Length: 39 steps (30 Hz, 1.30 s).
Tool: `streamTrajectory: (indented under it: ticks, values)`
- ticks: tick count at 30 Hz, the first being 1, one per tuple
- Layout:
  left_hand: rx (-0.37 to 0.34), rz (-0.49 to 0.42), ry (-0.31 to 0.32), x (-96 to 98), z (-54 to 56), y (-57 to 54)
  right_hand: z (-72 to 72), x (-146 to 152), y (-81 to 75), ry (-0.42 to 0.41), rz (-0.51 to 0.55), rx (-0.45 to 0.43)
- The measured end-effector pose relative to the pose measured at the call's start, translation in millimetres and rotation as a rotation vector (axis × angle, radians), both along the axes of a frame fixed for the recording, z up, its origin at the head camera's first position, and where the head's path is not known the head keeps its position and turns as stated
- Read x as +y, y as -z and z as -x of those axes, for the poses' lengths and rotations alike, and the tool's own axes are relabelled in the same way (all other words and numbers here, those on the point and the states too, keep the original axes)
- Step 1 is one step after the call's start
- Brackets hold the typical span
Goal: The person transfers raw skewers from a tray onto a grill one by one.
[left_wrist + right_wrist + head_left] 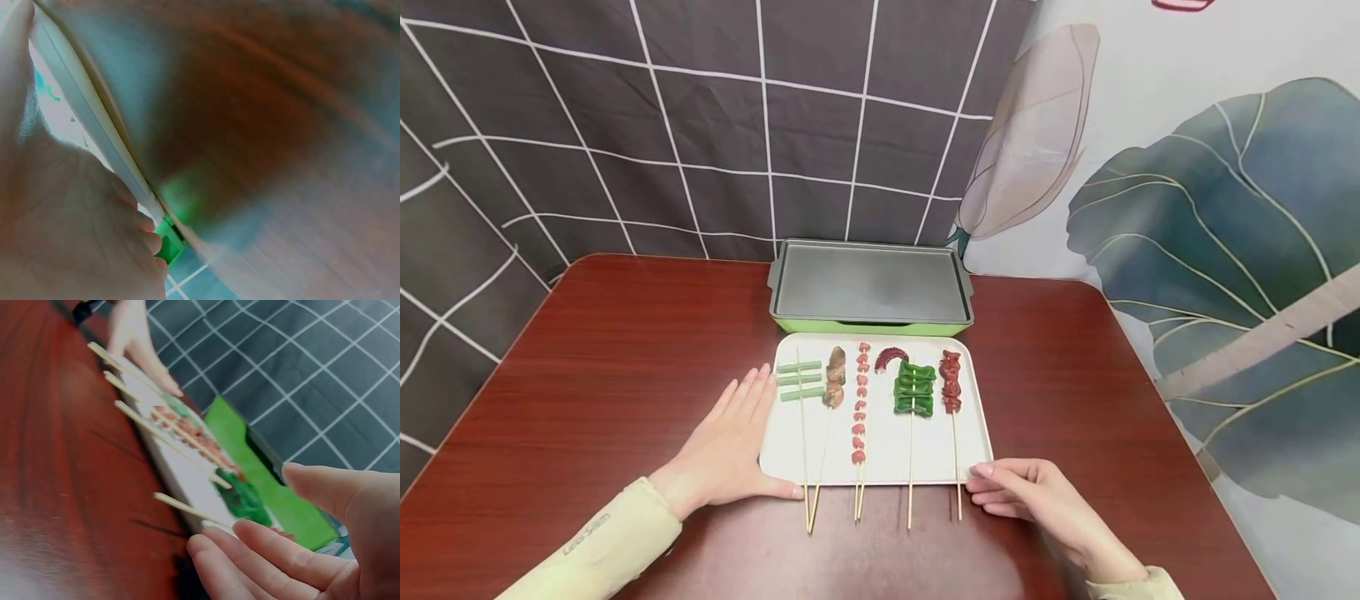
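Head: tray [887,452] on table [647,367], just in front of grill [872,283]. Left hand [726,450] at tray's left side, fingers straight along the edge, thumb spread to the near-left corner; flat against it, not clenched. Right hand [1037,500] at near-right corner, fingers loosely bent; firm grasp not evident. On tray, left to right: green sticks [790,379], brown meat [835,379], red bits [861,380], dark red curl [891,353], peppers [904,388], red meat [951,390]. Skewer ends poke past near edge; left two cross. Grid cloth [700,117] behind.

Left wrist: left palm and fingers beside tray's side wall, nothing clenched. Grill's green corner beyond the fingertips. Blurry.

Right wrist: right thumb well apart from the fingers, hand relaxed, nothing gripped; fingers by tray corner, contact can't tell. Left hand at far end of tray. Grill alongside, grid cloth behind.
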<state>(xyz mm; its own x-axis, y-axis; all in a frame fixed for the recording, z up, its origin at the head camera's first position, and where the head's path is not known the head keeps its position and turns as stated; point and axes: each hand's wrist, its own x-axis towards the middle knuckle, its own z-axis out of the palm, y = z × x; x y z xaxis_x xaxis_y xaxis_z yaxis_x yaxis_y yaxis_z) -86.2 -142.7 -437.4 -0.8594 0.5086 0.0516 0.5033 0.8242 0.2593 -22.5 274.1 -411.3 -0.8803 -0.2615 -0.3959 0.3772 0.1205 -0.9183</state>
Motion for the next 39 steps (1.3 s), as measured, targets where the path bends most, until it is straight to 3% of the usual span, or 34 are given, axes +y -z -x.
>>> streamTrajectory:
  ticks: [15, 30, 39]
  values:
    - [0.016, 0.003, 0.003, 0.0, 1.0, -4.0, -11.2, -15.7, 16.2, -0.09, 0.116, -0.106]
    - [0.022, 0.051, 0.013, 2.2, -0.5, -6.8, -14.0, -10.3, 4.7, 0.017, -0.002, 0.063]
    - [0.029, 0.05, 0.009, 1.5, -2.2, -6.2, -15.4, -0.6, 1.3, -0.043, 0.025, 0.111]
